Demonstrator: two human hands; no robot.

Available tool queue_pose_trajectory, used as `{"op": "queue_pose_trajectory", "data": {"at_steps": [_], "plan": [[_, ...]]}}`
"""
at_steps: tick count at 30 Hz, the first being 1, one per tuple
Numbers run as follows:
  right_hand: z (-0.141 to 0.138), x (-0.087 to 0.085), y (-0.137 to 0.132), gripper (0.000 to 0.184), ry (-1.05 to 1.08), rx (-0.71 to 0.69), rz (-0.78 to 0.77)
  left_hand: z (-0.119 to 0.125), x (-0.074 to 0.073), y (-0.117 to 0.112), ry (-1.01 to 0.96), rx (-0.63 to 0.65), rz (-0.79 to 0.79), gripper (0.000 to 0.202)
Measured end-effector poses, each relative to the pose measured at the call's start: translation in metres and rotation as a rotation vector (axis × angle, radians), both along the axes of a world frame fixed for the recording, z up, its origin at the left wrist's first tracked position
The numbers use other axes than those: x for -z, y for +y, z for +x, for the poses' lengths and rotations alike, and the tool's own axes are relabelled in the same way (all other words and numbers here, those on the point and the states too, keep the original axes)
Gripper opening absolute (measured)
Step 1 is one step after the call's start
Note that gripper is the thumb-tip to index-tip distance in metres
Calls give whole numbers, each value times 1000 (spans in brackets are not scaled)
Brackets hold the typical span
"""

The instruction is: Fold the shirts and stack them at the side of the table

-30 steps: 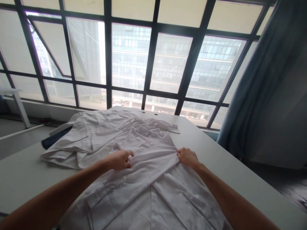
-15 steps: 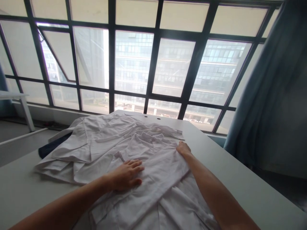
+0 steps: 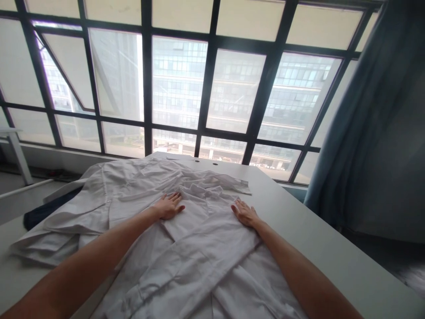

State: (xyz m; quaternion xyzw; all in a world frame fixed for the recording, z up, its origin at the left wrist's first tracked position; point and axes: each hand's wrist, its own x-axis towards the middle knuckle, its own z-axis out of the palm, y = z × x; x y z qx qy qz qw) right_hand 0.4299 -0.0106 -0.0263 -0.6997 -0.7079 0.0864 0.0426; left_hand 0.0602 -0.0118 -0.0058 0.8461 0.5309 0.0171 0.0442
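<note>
A white shirt lies spread in front of me on a pale table, its collar end toward the window. My left hand rests flat on the shirt's upper left part, fingers stretched out. My right hand lies flat on its upper right part, fingers out too. Neither hand holds anything.
More white garments lie rumpled to the left, over a dark blue cloth at the table's left edge. A large dark-framed window fills the back. A blue curtain hangs at the right. A white table leg stands far left.
Both hands let go of the pinched fabric and went flat. They slid away from me up the shirt toward the collar, the left hand moving farthest.
</note>
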Motion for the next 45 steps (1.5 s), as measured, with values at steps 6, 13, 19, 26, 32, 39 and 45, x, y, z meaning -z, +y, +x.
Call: {"op": "queue_pose_trajectory", "data": {"at_steps": [6, 13, 19, 26, 32, 39, 45], "plan": [[6, -5, 2, 72, -27, -14, -11, -22, 9, 28, -53, 17, -20, 66], [0, -28, 21, 69, -79, 26, -47, -4, -11, 62, -355, -309, 175, 43], [3, -5, 27, 71, -17, 97, 31, -2, -18, 95, -507, -448, 79, 23], [15, -7, 56, 58, 43, 176, 175, -3, -12, 115, -708, -456, -30, 28], [19, -23, 85, 49, 104, 128, 187, -2, -17, 115, -769, -404, 28, 23], [23, -44, 67, 28, 151, 211, 398, -10, -42, 106, -815, -339, 309, 27], [17, -75, 33, 25, 364, 249, 795, -10, -78, 80, -980, -237, 537, 31]]}}
